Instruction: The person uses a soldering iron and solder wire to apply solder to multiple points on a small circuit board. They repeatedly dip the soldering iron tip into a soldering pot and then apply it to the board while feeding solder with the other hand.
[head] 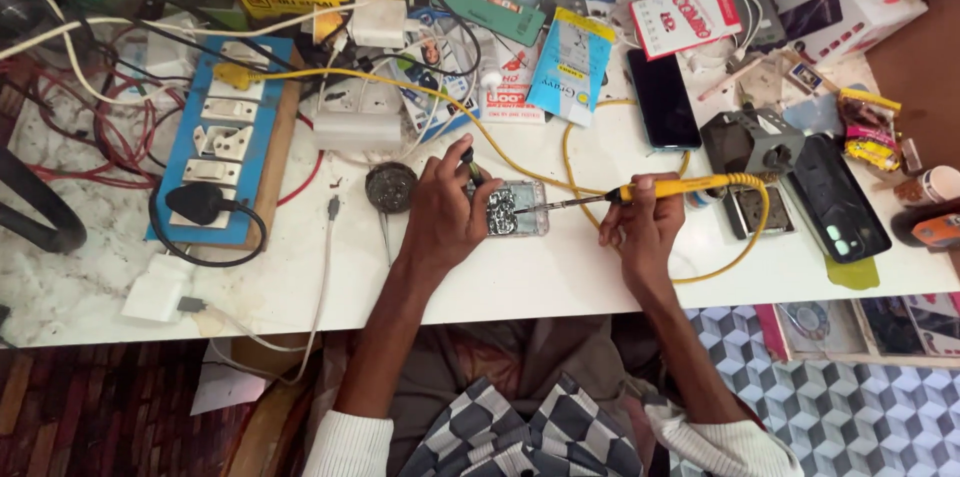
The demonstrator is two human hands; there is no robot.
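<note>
A small opened device with a clear case and exposed circuit board (518, 209) lies on the white worktop (560, 272). My left hand (447, 212) rests on its left side and pinches a thin dark tool (470, 165) over it. My right hand (645, 222) grips a yellow-handled soldering iron (668, 188). Its metal tip reaches left and touches the board. The iron's yellow cable (762, 227) loops round to the right of my hand.
A blue switchboard with a black plug (222, 142) and red wires sits at the left. A round metal tin (390, 186) lies beside my left hand. Phones (662, 97), a dark back cover (838, 199), packets and boxes crowd the back and right. A white charger (157, 289) lies front left.
</note>
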